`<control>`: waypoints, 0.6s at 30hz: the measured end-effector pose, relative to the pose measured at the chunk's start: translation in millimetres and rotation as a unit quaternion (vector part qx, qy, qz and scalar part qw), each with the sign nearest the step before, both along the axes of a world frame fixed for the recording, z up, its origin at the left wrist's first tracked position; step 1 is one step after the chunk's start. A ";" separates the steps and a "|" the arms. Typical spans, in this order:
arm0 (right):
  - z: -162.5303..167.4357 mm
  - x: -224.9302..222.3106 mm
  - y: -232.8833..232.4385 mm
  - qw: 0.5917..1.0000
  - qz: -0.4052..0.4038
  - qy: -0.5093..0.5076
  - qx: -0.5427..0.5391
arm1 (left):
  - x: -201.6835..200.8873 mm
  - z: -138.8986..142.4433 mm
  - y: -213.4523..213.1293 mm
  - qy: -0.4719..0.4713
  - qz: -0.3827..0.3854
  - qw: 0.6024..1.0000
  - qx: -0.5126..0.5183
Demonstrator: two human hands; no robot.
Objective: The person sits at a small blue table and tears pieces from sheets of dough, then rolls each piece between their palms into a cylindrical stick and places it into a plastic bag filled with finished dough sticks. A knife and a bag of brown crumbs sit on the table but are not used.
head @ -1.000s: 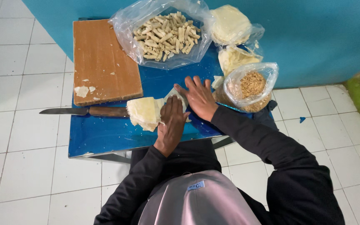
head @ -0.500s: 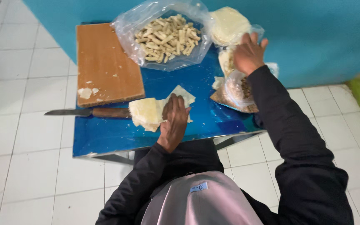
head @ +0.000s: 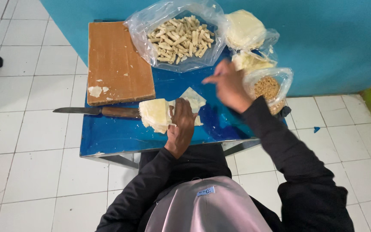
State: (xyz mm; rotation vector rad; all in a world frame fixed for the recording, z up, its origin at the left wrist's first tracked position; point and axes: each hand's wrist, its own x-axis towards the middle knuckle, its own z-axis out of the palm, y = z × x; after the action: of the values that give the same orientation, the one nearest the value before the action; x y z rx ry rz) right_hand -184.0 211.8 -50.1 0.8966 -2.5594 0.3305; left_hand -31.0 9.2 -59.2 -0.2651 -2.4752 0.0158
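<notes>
My left hand lies flat on a single pale wrapper sheet on the blue table. It touches a stack of pale wrapper sheets on its left. My right hand hovers blurred above the table, between the sheet and a clear bag of brown crumbly filling. Its fingers are bunched and point left; whether they hold anything is hidden by blur.
A wooden cutting board with dough scraps lies at the left. A knife lies along its near edge. An open bag of rolled pale sticks and two bags of wrappers sit at the back against a teal wall.
My right hand went from the sheet to the filling bag and now swings back left toward the sheet. My left hand stays pressed on the sheet.
</notes>
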 end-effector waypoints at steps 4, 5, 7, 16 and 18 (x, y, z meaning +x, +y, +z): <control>-11.7 49.4 -43.2 0.997 0.017 -0.014 0.080 | -0.9 -0.3 2.3 -0.036 0.002 0.999 -0.013; -10.8 55.1 -47.4 0.996 0.020 -0.002 0.090 | -1.3 -1.1 3.3 -0.043 0.003 0.999 -0.014; -5.1 57.1 -47.2 0.980 -0.006 0.116 0.160 | -4.1 -3.1 5.2 -0.048 0.009 0.999 -0.015; 3.0 51.8 -46.7 0.979 0.004 0.147 0.141 | -15.4 -6.9 7.6 -0.053 0.013 0.997 -0.046; 19.3 53.3 -30.5 0.983 -0.022 0.138 0.123 | -15.2 -3.1 8.0 -0.103 0.003 0.994 -0.033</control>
State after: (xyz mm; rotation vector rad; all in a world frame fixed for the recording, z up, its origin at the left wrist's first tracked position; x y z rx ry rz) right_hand -130.7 181.3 -30.8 0.8989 -2.3888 -0.1215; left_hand -46.2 17.2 -62.3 -0.3002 -2.6836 0.0778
